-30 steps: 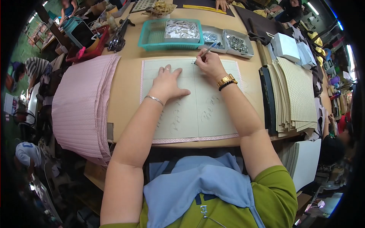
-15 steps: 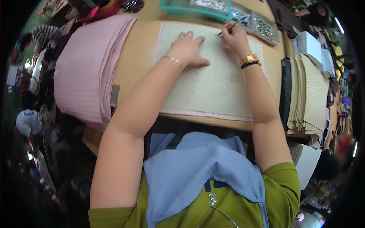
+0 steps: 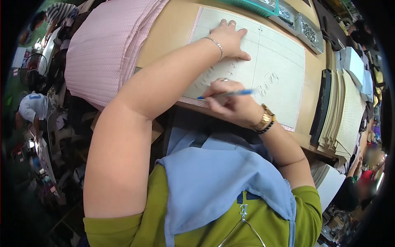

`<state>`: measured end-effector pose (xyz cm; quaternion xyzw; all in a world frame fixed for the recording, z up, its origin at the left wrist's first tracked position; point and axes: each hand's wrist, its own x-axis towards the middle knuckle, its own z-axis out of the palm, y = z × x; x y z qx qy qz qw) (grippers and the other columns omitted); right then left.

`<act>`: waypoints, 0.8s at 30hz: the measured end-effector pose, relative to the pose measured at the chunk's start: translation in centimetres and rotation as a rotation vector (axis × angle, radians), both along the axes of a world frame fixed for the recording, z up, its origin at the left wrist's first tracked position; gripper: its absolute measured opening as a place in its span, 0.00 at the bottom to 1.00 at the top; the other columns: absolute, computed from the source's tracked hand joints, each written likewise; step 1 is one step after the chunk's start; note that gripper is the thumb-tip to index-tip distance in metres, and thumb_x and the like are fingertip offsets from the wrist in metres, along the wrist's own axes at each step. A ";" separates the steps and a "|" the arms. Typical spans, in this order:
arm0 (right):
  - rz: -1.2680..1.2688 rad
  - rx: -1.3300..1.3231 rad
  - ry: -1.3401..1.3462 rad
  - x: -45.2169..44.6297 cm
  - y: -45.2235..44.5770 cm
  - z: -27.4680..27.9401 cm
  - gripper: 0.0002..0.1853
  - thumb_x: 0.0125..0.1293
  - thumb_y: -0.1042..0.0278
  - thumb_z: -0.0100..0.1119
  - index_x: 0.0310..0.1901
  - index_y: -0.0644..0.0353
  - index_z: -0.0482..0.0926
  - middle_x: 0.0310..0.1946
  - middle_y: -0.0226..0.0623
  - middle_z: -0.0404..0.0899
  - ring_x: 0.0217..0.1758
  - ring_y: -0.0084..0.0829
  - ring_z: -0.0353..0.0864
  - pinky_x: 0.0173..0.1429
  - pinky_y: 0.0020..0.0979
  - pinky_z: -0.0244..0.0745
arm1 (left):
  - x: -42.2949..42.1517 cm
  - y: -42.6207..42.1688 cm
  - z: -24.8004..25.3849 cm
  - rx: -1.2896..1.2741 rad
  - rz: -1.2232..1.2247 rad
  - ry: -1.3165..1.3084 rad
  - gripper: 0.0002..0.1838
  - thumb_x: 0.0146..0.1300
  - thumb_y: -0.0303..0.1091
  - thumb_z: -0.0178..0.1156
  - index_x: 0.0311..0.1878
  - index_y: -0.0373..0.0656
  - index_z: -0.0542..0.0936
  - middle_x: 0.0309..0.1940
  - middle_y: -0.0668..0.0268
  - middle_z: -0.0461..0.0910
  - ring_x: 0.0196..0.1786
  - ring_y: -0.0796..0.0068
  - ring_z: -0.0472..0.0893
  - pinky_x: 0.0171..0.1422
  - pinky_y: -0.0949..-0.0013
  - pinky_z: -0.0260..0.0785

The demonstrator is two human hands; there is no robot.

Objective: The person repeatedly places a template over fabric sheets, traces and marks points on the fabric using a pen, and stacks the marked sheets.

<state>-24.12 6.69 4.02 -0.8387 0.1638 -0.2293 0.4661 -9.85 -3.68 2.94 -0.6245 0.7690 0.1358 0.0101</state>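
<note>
A pale template sheet with ruled lines and handwriting lies on a piece of pink woven material, whose edges show around it. My left hand presses flat on the sheet's upper part, fingers spread. In my right hand is a blue pen, held at the sheet's near edge. Its tip points left, close to the pink border; whether it touches the surface I cannot tell.
A thick stack of pink woven sheets stands on the left of the table. Grey trays of small metal parts and a teal basket sit at the back. Cream textured sheets are piled at right. Other people are in the background.
My right hand with the pen has moved from the sheet's far edge to its near edge. My left hand stays spread on the sheet. The view has shifted and turned slightly.
</note>
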 end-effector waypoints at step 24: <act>-0.033 -0.225 0.001 -0.3 0.9 -2.2 0.07 0.57 0.73 0.65 0.37 0.54 0.78 0.25 0.32 0.80 0.34 0.41 0.81 0.72 0.55 0.65 | -0.1 -0.3 -0.4 -0.023 0.014 -0.037 0.54 0.47 0.74 0.65 0.75 0.57 0.63 0.75 0.42 0.56 0.77 0.37 0.55 0.76 0.46 0.59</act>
